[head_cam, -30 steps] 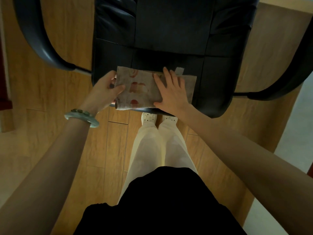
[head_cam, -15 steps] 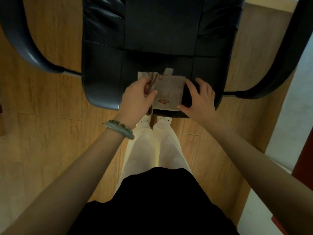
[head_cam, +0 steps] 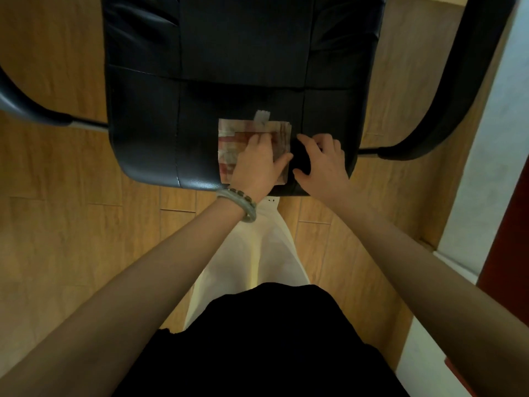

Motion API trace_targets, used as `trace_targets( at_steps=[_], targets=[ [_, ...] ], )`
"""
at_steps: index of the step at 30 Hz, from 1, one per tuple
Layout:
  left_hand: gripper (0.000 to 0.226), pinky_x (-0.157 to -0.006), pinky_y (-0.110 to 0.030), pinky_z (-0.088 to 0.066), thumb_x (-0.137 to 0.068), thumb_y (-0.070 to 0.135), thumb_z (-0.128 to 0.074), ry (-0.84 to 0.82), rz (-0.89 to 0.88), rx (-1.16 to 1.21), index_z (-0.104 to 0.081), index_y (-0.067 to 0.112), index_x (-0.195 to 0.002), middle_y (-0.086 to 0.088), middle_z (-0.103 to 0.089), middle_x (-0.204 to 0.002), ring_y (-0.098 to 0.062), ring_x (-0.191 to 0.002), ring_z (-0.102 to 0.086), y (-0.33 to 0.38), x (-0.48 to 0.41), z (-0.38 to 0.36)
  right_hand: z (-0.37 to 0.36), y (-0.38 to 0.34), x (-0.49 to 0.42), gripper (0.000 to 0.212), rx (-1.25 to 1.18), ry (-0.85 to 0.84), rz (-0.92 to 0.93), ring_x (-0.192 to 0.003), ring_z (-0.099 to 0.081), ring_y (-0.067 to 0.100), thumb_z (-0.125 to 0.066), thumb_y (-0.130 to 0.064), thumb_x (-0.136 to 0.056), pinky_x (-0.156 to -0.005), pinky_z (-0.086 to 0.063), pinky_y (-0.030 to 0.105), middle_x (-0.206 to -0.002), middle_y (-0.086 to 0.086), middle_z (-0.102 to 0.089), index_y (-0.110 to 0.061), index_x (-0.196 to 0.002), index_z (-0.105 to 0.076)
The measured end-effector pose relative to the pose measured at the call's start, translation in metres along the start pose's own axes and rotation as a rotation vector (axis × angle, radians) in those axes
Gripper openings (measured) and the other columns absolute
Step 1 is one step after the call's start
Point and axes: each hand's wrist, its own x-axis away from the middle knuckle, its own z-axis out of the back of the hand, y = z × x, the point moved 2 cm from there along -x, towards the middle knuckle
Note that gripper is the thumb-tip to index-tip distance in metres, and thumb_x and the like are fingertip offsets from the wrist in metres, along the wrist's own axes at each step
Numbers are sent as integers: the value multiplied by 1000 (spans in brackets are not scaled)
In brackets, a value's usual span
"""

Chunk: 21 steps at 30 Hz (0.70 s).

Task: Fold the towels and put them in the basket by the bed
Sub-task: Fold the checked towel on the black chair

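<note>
A: Towel [head_cam: 229,138] sits folded small on the front part of the black chair seat [head_cam: 143,110], its near edge almost at the seat's front rim. The left hand [head_cam: 259,164] lies flat on it, fingers [head_cam: 262,140] spread and pressing, not gripping anything.

B: And the right hand [head_cam: 322,160]?

A: Just beside the towel's right edge, fingers curled loosely over the seat, empty as far as I can see.

B: So the fold wants setting, I'd say. Keep the left palm down and slide the right hand under that stacked edge so the layers lift together.

A: Mind the white tag [head_cam: 262,118] poking out at the far side. Room is fair: bare seat to the left and beyond, armrests well apart. No basket is in view.
</note>
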Motion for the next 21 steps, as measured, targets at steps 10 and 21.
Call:
trace_targets(
  at_steps=[10, 21],
  targets=[
    [93, -116, -46, -8, -81, 68, -41, 7, -351, -523, -26, 3, -145, -17, -30, -151, -33, -140, -26, -86, 11, 40, -9, -19, -9, 74, 245, -32, 416, -142, -18, 32, -39, -50, -86, -115, -10, 44, -153, 18, -24, -10, -147, -23],
    [108, -115, -51, 2, -70, 59, -69, -87, -410, -687, -14, 7, -148, -17, -21, -155, -37, -142, -17, -107, -1, 42, -28, -4, -6, 74, 405, -142, 413, -141, -25, 33, -29, -56, -88, -114, -13, 51, -152, 17, -28, -8, -145, -25]
  ],
)
